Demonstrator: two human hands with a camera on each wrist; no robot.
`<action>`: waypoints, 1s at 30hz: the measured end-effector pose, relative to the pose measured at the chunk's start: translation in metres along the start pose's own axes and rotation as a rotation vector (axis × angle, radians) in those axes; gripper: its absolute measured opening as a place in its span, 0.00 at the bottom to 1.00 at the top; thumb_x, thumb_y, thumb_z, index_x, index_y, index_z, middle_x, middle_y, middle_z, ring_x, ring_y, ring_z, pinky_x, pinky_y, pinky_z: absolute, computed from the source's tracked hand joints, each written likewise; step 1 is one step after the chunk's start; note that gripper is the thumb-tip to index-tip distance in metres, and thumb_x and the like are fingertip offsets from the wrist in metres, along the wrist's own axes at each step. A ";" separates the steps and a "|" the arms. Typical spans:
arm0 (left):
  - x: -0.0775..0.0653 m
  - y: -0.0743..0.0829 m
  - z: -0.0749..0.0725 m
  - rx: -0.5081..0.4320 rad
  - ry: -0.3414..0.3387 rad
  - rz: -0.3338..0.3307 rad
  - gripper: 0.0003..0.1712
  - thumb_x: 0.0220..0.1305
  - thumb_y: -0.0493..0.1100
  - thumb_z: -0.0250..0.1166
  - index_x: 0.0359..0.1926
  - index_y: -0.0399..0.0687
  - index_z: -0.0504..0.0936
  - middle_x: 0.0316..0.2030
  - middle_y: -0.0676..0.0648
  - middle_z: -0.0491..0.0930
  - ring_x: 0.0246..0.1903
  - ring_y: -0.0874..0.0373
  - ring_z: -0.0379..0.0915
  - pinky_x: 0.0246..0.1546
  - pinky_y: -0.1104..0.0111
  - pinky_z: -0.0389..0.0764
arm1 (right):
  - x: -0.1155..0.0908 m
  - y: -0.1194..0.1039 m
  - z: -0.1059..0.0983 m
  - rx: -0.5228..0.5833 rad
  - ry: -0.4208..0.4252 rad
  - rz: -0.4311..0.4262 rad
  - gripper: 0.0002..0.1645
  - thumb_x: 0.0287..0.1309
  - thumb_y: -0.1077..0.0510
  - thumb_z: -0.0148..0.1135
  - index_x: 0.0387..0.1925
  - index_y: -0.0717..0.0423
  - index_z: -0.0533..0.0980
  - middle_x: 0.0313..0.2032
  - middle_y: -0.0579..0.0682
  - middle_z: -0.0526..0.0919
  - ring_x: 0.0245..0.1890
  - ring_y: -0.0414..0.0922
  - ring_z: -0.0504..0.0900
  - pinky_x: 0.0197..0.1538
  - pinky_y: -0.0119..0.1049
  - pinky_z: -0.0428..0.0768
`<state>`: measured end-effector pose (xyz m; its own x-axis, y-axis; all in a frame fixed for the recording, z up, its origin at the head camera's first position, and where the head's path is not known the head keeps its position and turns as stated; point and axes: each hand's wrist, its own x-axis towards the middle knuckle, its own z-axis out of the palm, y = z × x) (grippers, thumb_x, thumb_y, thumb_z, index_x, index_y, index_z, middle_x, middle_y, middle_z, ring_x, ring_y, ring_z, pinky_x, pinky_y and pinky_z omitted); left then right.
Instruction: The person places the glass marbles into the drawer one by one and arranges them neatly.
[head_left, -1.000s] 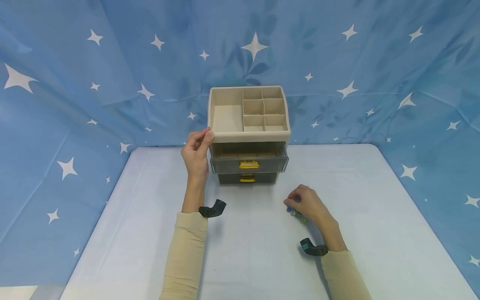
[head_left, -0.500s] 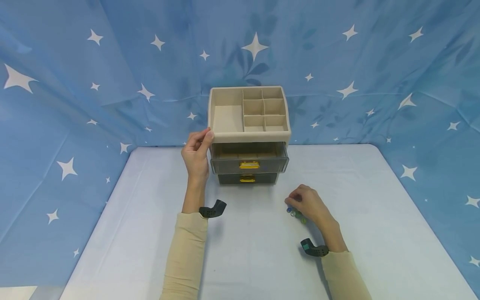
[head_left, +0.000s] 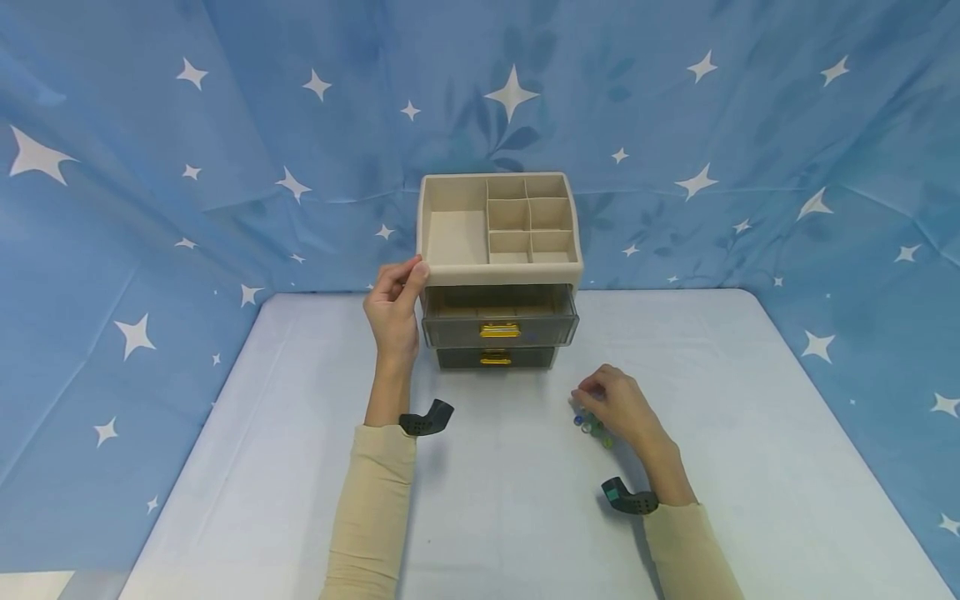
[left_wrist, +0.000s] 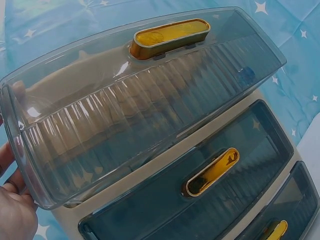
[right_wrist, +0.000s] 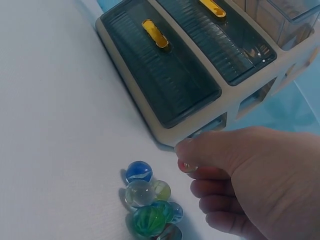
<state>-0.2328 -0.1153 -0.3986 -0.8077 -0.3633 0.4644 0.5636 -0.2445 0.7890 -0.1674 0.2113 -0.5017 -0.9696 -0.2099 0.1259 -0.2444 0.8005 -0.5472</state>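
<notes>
A cream desktop drawer organizer (head_left: 501, 273) stands at the back middle, its smoky clear top drawer (head_left: 457, 333) pulled out. My left hand (head_left: 393, 312) grips the organizer's front left corner, thumb in front. Through the drawer front, the left wrist view shows a blue marble (left_wrist: 246, 76) inside. Right of the organizer, my right hand (head_left: 618, 408) is just above the table, pinching a reddish marble (right_wrist: 187, 166) mostly covered by thumb and fingers. Beside that hand several glass marbles lie clustered, among them a blue marble (right_wrist: 139, 171), a clear marble (right_wrist: 140, 194) and a green marble (right_wrist: 149, 221).
The organizer's top has a wide compartment (head_left: 457, 237) at left and several small compartments (head_left: 550, 214) at right. A lower drawer (head_left: 457, 358) is closed. White cloth covers the table (head_left: 495, 500), and a blue star-patterned curtain (head_left: 337, 150) hangs close behind.
My right hand has risen slightly, away from the marble cluster, uncovering a little more of it. The left hand stays on the organizer's corner.
</notes>
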 end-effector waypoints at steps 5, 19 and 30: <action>0.000 0.000 0.000 0.007 0.001 -0.002 0.08 0.62 0.36 0.70 0.41 0.49 0.90 0.33 0.55 0.78 0.30 0.64 0.72 0.33 0.73 0.71 | 0.000 -0.002 -0.001 -0.003 0.001 0.001 0.10 0.61 0.55 0.68 0.37 0.60 0.84 0.36 0.51 0.83 0.39 0.48 0.80 0.46 0.46 0.82; 0.000 0.000 0.000 0.004 0.008 -0.014 0.08 0.61 0.36 0.70 0.41 0.52 0.90 0.34 0.55 0.78 0.30 0.64 0.72 0.34 0.71 0.71 | -0.001 -0.004 -0.003 0.030 0.034 0.031 0.11 0.62 0.55 0.67 0.39 0.60 0.83 0.39 0.54 0.83 0.41 0.51 0.81 0.48 0.49 0.83; -0.001 0.001 0.000 0.010 0.010 -0.017 0.08 0.61 0.37 0.70 0.41 0.49 0.90 0.34 0.55 0.78 0.32 0.64 0.74 0.35 0.75 0.73 | -0.001 -0.006 -0.005 0.032 0.055 0.025 0.10 0.63 0.55 0.67 0.38 0.60 0.83 0.38 0.53 0.83 0.41 0.50 0.81 0.48 0.49 0.83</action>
<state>-0.2318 -0.1149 -0.3984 -0.8155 -0.3679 0.4467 0.5478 -0.2418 0.8009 -0.1651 0.2093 -0.4945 -0.9749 -0.1580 0.1569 -0.2203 0.7868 -0.5766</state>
